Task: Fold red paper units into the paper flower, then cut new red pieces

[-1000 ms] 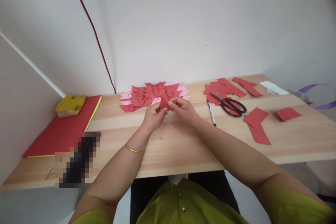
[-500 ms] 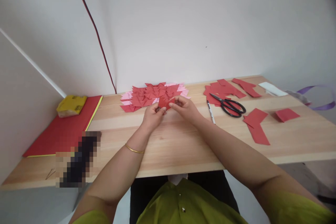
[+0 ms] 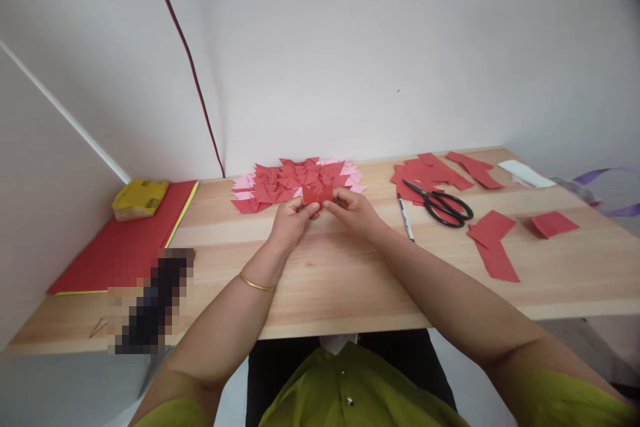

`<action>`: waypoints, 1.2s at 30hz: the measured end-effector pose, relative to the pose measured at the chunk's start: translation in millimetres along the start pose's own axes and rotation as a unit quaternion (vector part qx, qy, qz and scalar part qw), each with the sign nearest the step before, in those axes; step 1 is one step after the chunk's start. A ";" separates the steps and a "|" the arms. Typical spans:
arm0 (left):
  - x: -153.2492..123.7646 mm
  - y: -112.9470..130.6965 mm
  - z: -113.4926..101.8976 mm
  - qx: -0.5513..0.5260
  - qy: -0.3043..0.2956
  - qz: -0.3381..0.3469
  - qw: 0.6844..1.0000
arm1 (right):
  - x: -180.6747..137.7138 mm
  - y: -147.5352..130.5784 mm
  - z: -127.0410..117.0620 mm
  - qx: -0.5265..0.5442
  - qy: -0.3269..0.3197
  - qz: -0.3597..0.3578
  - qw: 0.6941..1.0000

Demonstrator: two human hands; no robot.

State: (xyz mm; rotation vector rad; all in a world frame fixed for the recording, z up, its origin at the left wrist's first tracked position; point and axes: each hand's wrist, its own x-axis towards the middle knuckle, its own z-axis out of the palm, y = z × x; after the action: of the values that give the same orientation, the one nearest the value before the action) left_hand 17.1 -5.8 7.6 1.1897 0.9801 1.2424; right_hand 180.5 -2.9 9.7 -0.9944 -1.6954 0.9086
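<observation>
Pinching red paper (image 3: 317, 194): left hand (image 3: 291, 221), right hand (image 3: 356, 211) (packet (image 3: 140, 197) print unreadable)

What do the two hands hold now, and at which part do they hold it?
Both hands hold one small folded red paper piece. The left hand pinches its lower left edge and the right hand pinches its right edge, both with the fingertips.

white wall (image 3: 350, 47), wooden table (image 3: 340, 280), soft daylight

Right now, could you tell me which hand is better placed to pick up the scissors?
Probably the right. The right hand sits nearer the scissors, with only the pen between; the left hand is farther off. Both pinch the folded red paper.
</observation>
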 end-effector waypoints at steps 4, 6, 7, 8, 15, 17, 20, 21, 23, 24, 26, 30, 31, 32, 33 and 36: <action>-2.5 4.6 2.9 -0.044 0.001 -0.016 0.999 | -0.5 2.2 1.7 0.037 0.008 -0.005 0.999; -2.9 5.4 3.4 -0.061 0.004 -0.021 0.998 | -0.6 3.1 1.8 0.051 0.001 -0.003 0.999; -2.9 5.2 3.3 -0.062 0.005 -0.020 0.998 | -0.8 3.5 1.8 0.054 -0.002 -0.002 0.999; -2.7 4.6 2.9 -0.056 0.003 -0.017 0.998 | -1.1 4.0 2.0 0.055 -0.003 0.000 0.998; -1.9 2.9 -0.4 -0.049 -0.018 -0.031 0.998 | -3.9 2.3 2.7 0.061 -0.001 0.003 0.998; -2.4 4.6 0.2 -0.071 -0.028 -0.036 0.996 | -3.4 1.4 2.2 0.086 -0.014 0.000 0.996; -3.7 6.1 2.0 -0.064 -0.039 -0.036 0.997 | -1.8 1.7 1.2 0.105 -0.005 0.005 0.994; -4.2 6.1 2.5 -0.051 -0.042 -0.036 0.997 | -1.3 2.2 1.0 0.106 0.001 0.010 0.994; -5.0 5.6 3.1 -0.019 -0.040 -0.034 0.998 | -0.8 2.9 0.9 0.111 0.005 0.021 0.994; -5.4 5.4 3.1 -0.001 -0.036 -0.029 0.999 | -0.8 3.1 1.1 0.116 0.001 0.025 0.993; -6.0 5.7 2.6 0.039 -0.031 -0.011 0.999 | -1.2 2.8 1.7 0.123 -0.004 0.027 0.992; -7.1 8.5 0.9 0.116 -0.048 0.017 0.992 | -2.2 1.0 1.9 0.112 -0.002 0.016 0.994; -7.2 9.0 0.6 0.121 -0.053 0.018 0.991 | -2.3 0.8 1.5 0.111 -0.005 0.015 0.994; -7.1 9.2 0.4 0.119 -0.058 0.017 0.991 | -2.4 0.8 1.1 0.110 -0.004 0.015 0.994; -6.8 9.1 0.2 0.111 -0.061 0.017 0.992 | -2.5 1.0 0.5 0.104 -0.001 0.016 0.994; -5.0 7.8 -0.4 0.073 -0.055 0.028 0.995 | -3.1 1.9 -1.0 0.066 0.008 0.016 0.998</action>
State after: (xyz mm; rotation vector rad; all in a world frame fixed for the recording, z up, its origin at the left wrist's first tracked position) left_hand 14.9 -11.2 14.8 1.3948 0.9739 1.1511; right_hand 182.6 -4.8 7.2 -0.9402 -1.5872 1.0179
